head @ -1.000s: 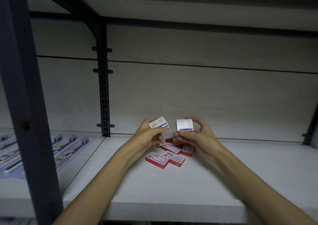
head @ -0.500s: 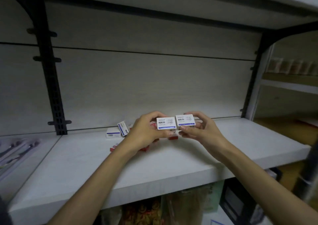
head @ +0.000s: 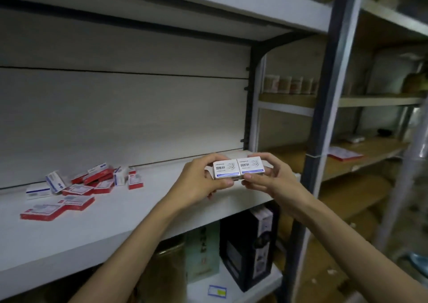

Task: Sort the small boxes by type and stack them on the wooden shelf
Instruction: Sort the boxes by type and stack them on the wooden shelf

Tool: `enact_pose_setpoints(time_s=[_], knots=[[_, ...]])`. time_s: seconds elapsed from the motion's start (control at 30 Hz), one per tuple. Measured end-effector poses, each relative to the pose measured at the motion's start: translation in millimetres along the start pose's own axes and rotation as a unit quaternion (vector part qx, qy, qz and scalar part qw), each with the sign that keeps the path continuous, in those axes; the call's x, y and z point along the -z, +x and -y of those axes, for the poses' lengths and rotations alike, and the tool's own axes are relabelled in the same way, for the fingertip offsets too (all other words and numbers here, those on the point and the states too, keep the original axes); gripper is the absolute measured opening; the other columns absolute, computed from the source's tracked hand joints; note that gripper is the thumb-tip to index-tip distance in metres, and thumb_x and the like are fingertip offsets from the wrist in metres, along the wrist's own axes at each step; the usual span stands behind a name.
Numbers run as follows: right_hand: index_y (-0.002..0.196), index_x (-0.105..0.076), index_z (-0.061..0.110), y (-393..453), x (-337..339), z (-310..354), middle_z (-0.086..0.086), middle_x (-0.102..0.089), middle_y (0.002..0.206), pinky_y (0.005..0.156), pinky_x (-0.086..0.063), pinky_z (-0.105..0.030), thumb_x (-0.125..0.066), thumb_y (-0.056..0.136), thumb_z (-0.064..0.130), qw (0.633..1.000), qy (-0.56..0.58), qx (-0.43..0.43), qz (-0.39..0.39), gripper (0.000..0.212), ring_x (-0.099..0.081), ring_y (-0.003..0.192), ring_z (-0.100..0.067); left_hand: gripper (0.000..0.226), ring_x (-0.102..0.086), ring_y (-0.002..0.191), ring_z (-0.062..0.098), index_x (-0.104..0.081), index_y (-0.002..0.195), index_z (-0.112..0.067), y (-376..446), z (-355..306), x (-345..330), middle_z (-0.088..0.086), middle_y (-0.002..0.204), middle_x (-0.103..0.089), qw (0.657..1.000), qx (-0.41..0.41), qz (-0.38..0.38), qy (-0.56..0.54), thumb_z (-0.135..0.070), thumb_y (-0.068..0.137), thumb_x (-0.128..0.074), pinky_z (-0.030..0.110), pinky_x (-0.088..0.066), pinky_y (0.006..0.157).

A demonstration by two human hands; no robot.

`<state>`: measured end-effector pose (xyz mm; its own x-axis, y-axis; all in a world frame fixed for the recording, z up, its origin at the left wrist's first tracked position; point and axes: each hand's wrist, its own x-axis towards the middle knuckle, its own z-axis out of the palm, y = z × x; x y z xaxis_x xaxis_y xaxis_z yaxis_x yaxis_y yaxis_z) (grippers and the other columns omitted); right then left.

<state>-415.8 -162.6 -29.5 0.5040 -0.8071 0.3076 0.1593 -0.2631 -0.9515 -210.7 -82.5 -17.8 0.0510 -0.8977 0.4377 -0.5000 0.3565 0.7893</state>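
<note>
The white shelf board [head: 139, 212] runs across the view from nine o'clock toward three o'clock, with a pale back panel [head: 120, 117] rising behind it and another board [head: 208, 3] overhead at twelve o'clock. A dark metal upright [head: 324, 122] stands at two o'clock, and beyond it, toward three o'clock, lie wooden shelves [head: 361, 154] that carry a row of small jars [head: 289, 84] and a flat red-edged packet [head: 345, 153]. Under the white board, at six o'clock, stand a dark carton [head: 247, 251] and a pale green carton [head: 202, 251]. At nine o'clock on the white board lies a loose pile of small boxes [head: 92, 184], mostly red and white ones with a few white and blue ones leaning among them; two red boxes [head: 56, 206] lie flat nearest the front edge. The person's left hand [head: 199, 182] and right hand [head: 268, 175] meet near the centre, just above the right end of the white board. The left hand pinches a white and blue box [head: 225, 169] between thumb below and curled fingers above; the right hand pinches a second white and blue box [head: 252, 165] the same way. The two boxes are held side by side, touching end to end, printed faces toward the camera, well apart from the pile.
</note>
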Motion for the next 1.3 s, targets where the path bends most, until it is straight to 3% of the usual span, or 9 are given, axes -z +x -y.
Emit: enact_pose_setpoints(time_s=[0.17,0.27,0.37,0.43,0.53,0.67,0.87,1.07,1.3], knots=[[0.127,-0.056,0.01,-32.3,107.7,2.8,-0.013,-0.074,0.112,0.091,-0.059,-0.041,-0.078,0.082,0.004,1.0,-0.015,-0.01,-0.005,0.051,-0.072,0.106,-0.03,0.04,-0.065,0.07,-0.002,-0.066,0.115,-0.034,22.4,-32.6,-102.9,-0.019,0.102,-0.069,1.0,-0.013,0.019,0.01,-0.022,0.081,-0.082,0.018,-0.052,0.055],[0.127,-0.057,0.009,-48.9,170.5,-2.0,-0.014,-0.072,0.117,0.095,-0.057,-0.045,-0.081,0.077,0.005,1.0,-0.012,-0.008,-0.027,0.055,-0.069,0.112,-0.03,0.04,-0.064,0.083,-0.008,-0.066,0.117,-0.033,38.1,-45.4,-165.6,-0.019,0.106,-0.069,0.999,-0.015,0.034,0.005,-0.025,0.081,-0.082,0.013,-0.051,0.063],[0.126,-0.06,0.013,-64.0,227.3,-4.4,-0.007,-0.073,0.115,0.087,-0.06,-0.035,-0.081,0.079,0.005,0.998,-0.033,-0.017,-0.048,0.052,-0.071,0.108,-0.022,0.043,-0.063,0.099,-0.006,-0.064,0.118,-0.036,54.1,-53.1,-224.9,-0.02,0.109,-0.068,0.999,-0.006,0.052,0.003,-0.031,0.079,-0.083,0.015,-0.054,0.075],[0.127,-0.06,0.013,-70.6,264.1,-8.7,-0.008,-0.073,0.116,0.084,-0.06,-0.031,-0.079,0.081,0.003,0.997,-0.035,-0.024,-0.061,0.051,-0.072,0.107,-0.023,0.043,-0.063,0.098,-0.008,-0.064,0.117,-0.036,65.6,-56.5,-259.9,-0.02,0.107,-0.068,0.998,0.002,0.066,-0.01,-0.032,0.079,-0.083,0.018,-0.056,0.078],[0.125,-0.061,0.009,-72.7,318.5,-19.6,-0.016,-0.072,0.118,0.088,-0.059,-0.038,-0.081,0.079,0.003,0.996,-0.031,-0.029,-0.085,0.051,-0.072,0.103,-0.033,0.043,-0.062,0.098,-0.01,-0.063,0.119,-0.035,89.5,-61.8,-306.3,-0.019,0.107,-0.068,0.997,0.002,0.081,-0.013,-0.033,0.08,-0.082,0.019,-0.056,0.083],[0.123,-0.064,0.009,-66.7,388.0,-31.6,-0.017,-0.071,0.117,0.088,-0.059,-0.041,-0.085,0.075,0.007,0.991,-0.032,-0.043,-0.123,0.052,-0.073,0.099,-0.034,0.041,-0.06,0.098,-0.01,-0.06,0.121,-0.034,129.9,-70.3,-362.4,-0.023,0.107,-0.064,0.996,-0.002,0.094,-0.003,-0.035,0.084,-0.078,0.014,-0.054,0.076],[0.123,-0.063,0.011,-29.0,488.3,-51.2,-0.012,-0.071,0.119,0.091,-0.059,-0.041,-0.083,0.078,0.009,0.987,-0.045,-0.055,-0.143,0.05,-0.073,0.103,-0.027,0.039,-0.054,0.097,0.002,-0.061,0.114,-0.044,213.3,-64.9,-440.4,-0.016,0.11,-0.055,0.994,0.0,0.085,0.071,-0.052,0.08,-0.077,0.028,-0.049,0.081],[0.125,-0.061,0.019,36.9,586.1,-66.7,-0.004,-0.072,0.116,0.092,-0.06,-0.04,-0.081,0.081,0.019,0.986,-0.111,-0.073,-0.097,0.049,-0.073,0.103,-0.022,0.044,-0.05,0.103,0.011,-0.06,0.122,-0.039,303.3,-54.8,-507.1,-0.01,0.115,-0.046,0.989,0.011,0.033,0.143,-0.05,0.082,-0.075,0.035,-0.049,0.091],[0.125,-0.055,0.027,113.5,687.8,-90.4,0.004,-0.069,0.117,0.08,-0.057,-0.021,-0.078,0.085,0.022,0.976,-0.191,-0.055,-0.094,0.046,-0.068,0.105,-0.011,0.05,-0.049,0.108,0.014,-0.054,0.13,-0.04,392.9,-42.1,-568.4,-0.006,0.115,-0.046,0.975,0.051,0.004,0.216,-0.054,0.084,-0.071,0.037,-0.048,0.094]])
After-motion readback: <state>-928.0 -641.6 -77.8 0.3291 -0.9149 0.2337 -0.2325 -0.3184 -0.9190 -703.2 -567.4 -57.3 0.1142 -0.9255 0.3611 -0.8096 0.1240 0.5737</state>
